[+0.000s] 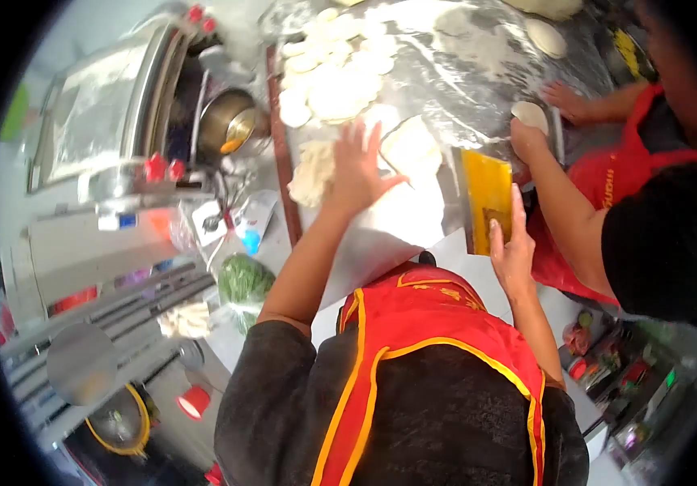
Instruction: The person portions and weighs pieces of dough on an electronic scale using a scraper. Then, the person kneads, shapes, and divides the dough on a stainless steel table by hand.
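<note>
Although many flat dough rounds (336,85) already lie on the table (454,105), the rough dough lump (310,174) and the larger dough piece (413,150) seem not yet divided; between them the left hand (357,174) spreads its fingers, grasping nothing, while the right hand (513,243) grips the yellow scraper (488,193) near the table edge

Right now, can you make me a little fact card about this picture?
Left hand: spread open, next to a lump of dough
Right hand: gripping a flat yellow tool
Co-worker's hand: holding a pale disc
Table: floury, with a cluster of pale rounds
Left of the table: metal bowl, bag of greens
</note>
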`<state>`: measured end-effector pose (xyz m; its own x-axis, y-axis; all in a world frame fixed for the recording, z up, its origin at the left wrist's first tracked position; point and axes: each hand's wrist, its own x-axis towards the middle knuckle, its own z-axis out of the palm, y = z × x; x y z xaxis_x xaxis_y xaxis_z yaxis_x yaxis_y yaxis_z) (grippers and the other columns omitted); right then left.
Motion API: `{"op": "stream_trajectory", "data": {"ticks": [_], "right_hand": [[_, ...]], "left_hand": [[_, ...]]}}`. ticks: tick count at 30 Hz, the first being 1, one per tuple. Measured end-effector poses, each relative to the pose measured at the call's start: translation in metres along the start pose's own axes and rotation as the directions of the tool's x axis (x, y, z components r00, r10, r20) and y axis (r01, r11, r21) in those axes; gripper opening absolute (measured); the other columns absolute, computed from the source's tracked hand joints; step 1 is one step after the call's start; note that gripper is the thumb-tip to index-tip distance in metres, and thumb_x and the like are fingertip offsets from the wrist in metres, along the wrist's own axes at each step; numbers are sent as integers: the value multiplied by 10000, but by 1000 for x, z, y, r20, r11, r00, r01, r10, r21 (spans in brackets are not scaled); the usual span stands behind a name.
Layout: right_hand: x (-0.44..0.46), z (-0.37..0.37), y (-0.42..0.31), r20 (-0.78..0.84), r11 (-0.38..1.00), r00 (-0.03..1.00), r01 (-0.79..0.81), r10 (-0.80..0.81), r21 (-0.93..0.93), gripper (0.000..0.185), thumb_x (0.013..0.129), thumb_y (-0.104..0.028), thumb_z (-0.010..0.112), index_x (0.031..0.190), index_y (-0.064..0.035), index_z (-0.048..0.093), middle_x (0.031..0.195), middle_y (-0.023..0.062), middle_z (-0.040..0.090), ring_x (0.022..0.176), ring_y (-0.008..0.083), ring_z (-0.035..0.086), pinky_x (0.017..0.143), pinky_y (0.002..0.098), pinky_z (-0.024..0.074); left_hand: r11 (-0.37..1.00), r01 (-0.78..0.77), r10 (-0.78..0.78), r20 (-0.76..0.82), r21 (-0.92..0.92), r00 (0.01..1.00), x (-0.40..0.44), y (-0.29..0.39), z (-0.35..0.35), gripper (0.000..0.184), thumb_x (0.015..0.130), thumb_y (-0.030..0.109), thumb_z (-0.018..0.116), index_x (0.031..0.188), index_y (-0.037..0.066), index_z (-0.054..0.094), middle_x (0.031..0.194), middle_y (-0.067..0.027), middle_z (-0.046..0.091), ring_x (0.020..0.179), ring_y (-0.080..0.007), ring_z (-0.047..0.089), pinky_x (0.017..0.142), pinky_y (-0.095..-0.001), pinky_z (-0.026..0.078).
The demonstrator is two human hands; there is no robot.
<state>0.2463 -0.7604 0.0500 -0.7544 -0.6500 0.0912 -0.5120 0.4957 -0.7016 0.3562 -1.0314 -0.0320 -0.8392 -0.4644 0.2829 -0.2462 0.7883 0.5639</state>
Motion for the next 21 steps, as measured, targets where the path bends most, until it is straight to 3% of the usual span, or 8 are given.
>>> {"op": "stream_trajectory", "data": {"ticks": [3, 6, 8, 11, 12, 13, 17, 21], "right_hand": [[-24, 6, 19, 58, 997, 998, -41, 37, 63, 637, 879, -9, 538, 1460, -55, 280, 1449, 202, 384, 1315, 316, 424, 1038, 370, 397], [-48, -4, 12, 298, 921, 876, -388, 380, -32, 624, 912, -214, 516, 1478, -236, 253, 1046, 241, 622, 804, 438, 626, 707, 473, 531], [-72, 1, 17, 161, 960, 946, -277, 280, -42, 685, 899, -189, 515, 1492, -262, 179, 924, 240, 628, 692, 421, 616, 603, 489, 516], [-109, 3, 27, -38, 984, 984, -176, 175, -29, 712, 895, -132, 506, 1499, -261, 152, 860, 236, 623, 680, 412, 611, 608, 480, 501], [-118, 1, 30, -64, 988, 986, -154, 153, -4, 722, 895, -114, 502, 1502, -259, 140, 834, 228, 622, 678, 406, 611, 609, 478, 495], [-129, -11, 28, -49, 983, 982, -182, 181, -5, 735, 894, -105, 506, 1505, -249, 126, 803, 217, 614, 678, 399, 612, 608, 472, 485], [-181, -31, 48, -11, 960, 960, -279, 279, -3, 739, 896, -122, 526, 1504, -246, 124, 836, 231, 612, 695, 414, 605, 620, 464, 478], [-243, -43, 83, -86, 940, 939, -339, 334, -51, 729, 904, -137, 527, 1500, -238, 120, 843, 232, 619, 698, 420, 606, 631, 468, 492]], "left_hand": [[993, -112, 104, 201, 26, 974, 16, 19, 56, 984, 683, 498, 768, 1467, 130, 301, 1474, -242, 256, 1375, -466, 160, 1092, -595, 158], [876, -454, 479, -170, 163, 861, 23, -34, 129, 826, 699, 616, 694, 1349, 147, 495, 1370, -231, 403, 1277, -415, 352, 1027, -554, 297], [875, -442, 461, -63, 196, 885, 39, -47, 117, 582, 768, 442, 721, 1226, 110, 587, 1190, -193, 560, 1078, -383, 520, 943, -500, 410], [992, -85, 93, 99, -90, 991, 76, -90, 111, 641, 788, 382, 729, 1260, -2, 529, 1203, -197, 542, 1085, -354, 514, 939, -450, 428], [835, 405, -306, 297, -373, 904, 85, -55, 80, 718, 797, 368, 722, 1340, -13, 447, 1264, -199, 501, 1100, -320, 508, 905, -448, 456], [781, 501, -411, 299, -372, 861, 92, -59, 71, 784, 801, 385, 710, 1391, -12, 379, 1303, -198, 472, 1098, -294, 509, 867, -438, 482], [943, -326, 327, 2, -72, 945, 16, 27, -25, 340, 928, 111, 532, 1186, -108, 565, 1245, -273, 550, 1146, -392, 522, 984, -407, 426], [929, -321, 339, 73, -185, 938, -34, 102, 5, 257, 894, 123, 551, 1079, -55, 552, 1120, -215, 540, 1018, -348, 519, 885, -389, 418]]}}
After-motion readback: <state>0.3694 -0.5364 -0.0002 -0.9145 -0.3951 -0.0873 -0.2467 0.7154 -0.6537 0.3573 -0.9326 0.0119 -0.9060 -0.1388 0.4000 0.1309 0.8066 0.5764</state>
